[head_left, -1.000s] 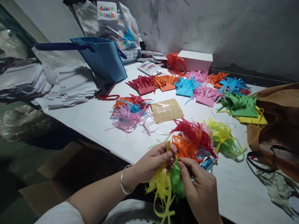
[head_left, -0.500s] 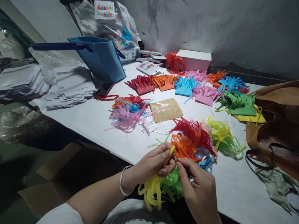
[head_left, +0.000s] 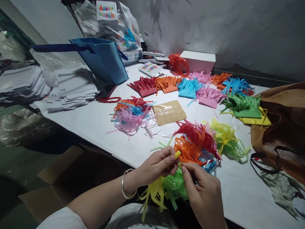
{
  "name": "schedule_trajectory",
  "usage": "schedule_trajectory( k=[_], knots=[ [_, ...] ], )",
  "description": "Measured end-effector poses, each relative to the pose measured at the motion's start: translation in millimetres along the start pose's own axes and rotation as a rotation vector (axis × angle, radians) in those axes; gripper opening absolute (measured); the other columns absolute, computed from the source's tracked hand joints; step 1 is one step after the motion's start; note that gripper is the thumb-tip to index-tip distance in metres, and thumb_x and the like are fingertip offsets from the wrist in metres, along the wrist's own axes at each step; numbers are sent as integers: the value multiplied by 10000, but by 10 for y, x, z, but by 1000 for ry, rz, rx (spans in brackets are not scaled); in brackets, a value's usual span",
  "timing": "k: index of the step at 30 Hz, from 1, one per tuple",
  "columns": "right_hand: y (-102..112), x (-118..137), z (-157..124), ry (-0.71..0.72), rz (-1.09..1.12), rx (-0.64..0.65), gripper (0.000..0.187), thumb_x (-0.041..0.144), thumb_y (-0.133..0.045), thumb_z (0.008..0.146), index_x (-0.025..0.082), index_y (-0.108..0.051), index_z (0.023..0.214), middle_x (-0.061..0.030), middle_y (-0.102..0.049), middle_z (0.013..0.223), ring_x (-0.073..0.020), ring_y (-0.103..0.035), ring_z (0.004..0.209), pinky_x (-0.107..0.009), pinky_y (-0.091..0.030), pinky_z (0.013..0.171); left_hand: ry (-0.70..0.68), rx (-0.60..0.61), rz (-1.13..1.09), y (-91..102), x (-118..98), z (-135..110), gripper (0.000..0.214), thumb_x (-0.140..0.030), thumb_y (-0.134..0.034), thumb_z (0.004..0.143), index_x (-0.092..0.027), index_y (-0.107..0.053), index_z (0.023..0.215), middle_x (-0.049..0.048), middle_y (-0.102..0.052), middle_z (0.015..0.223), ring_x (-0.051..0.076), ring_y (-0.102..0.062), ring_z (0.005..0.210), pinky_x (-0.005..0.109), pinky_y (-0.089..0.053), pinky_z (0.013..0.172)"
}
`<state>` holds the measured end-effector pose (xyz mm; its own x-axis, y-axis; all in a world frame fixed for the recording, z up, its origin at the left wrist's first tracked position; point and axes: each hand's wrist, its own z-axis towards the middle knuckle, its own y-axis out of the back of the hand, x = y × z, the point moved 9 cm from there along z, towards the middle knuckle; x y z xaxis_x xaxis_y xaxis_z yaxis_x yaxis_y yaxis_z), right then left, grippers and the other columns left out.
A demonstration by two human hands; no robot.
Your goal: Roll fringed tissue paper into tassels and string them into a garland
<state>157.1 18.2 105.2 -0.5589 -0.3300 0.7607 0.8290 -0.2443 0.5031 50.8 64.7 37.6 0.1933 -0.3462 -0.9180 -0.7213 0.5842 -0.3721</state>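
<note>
My left hand (head_left: 162, 163), a silver bangle at its wrist, is closed around a yellow paper tassel (head_left: 154, 194). The tassel's folded top sticks out past the thumb, while its strips hang below the hand. My right hand (head_left: 205, 189) pinches a thin, needle-like piece (head_left: 180, 161) close to that folded top; its exact kind is too small to make out. Under both hands hangs a light green tassel (head_left: 175, 184), its upper part partly hidden. Just beyond my fingers lie orange tassels (head_left: 188, 149) and red tassels (head_left: 199, 135), with blue strips beside them.
Yellow-green tassels (head_left: 225, 140) and a brown bag (head_left: 281, 127) lie right. A tan packet (head_left: 169, 113) is mid-table beside a mixed tassel pile (head_left: 131, 117). Fringed bundles (head_left: 188, 89) line the back. White card stacks (head_left: 73, 86) and a blue bag (head_left: 102, 60) stand left.
The yellow tassel's folded top has tilted slightly to the right in my left hand. Its hanging strips and the green tassel have swung a little. My right hand has shifted slightly.
</note>
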Motion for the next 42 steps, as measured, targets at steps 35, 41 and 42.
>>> schedule_trajectory(
  k=[35, 41, 42],
  knots=[
    [-163, -708, -40, -525, 766, -29, 208, 349, -797, 779, 241, -709, 933, 5, -690, 842, -130, -662, 745, -218, -556, 690, -376, -141, 605, -88, -470, -32, 98, -216, -600, 931, -134, -653, 919, 41, -672, 797, 119, -612, 690, 209, -468, 632],
    [-134, -648, -138, -545, 707, -65, 195, 322, -821, 749, 218, -709, 870, -8, -730, 750, -143, -694, 606, -228, -581, 594, -205, -118, 142, -2, -279, 45, 181, -290, -690, 885, -128, -613, 911, 10, -621, 802, 100, -605, 674, 218, -496, 645],
    [-119, -627, -141, -527, 690, -65, 169, 326, -807, 767, 213, -708, 842, -6, -726, 723, -140, -689, 577, -227, -578, 576, -202, -117, 119, -2, -271, 46, 190, -293, -696, 881, -127, -611, 916, 8, -616, 805, 97, -604, 671, 217, -495, 645]
  ],
)
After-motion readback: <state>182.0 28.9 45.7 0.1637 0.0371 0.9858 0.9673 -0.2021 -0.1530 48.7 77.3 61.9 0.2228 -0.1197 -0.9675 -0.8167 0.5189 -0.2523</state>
